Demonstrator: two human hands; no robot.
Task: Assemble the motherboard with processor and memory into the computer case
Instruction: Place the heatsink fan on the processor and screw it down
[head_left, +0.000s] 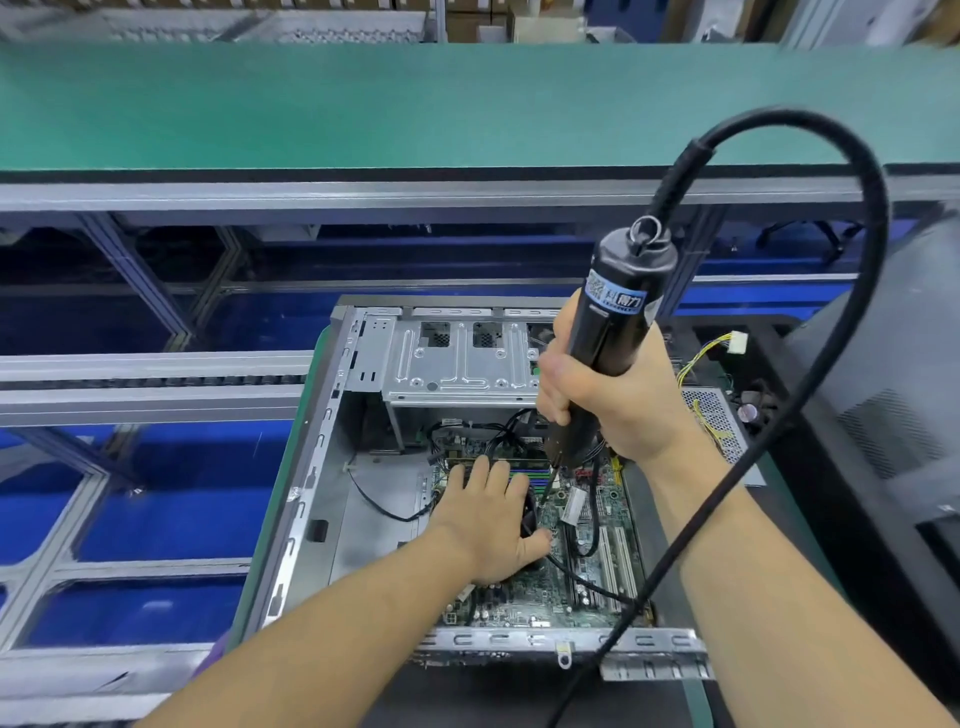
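Observation:
An open grey computer case (311, 499) lies on its side in front of me. The green motherboard (524, 597) sits inside it, with black cables across it and white slots at the right. My left hand (488, 525) rests flat with straight fingers on the black cooler fan over the processor, mostly hiding it. My right hand (597, 395) grips a black electric screwdriver (618, 312) held upright. Its bit (548, 486) points down onto the board just right of my left fingers. Memory sticks show as coloured strips beyond my fingertips.
The screwdriver's thick black cord (852, 291) loops up and right, then down across the case's front edge. A silver drive cage (457, 364) fills the case's far end. Yellow-black wires with a white plug (735, 343) lie at the right. A green conveyor belt (415, 104) runs behind.

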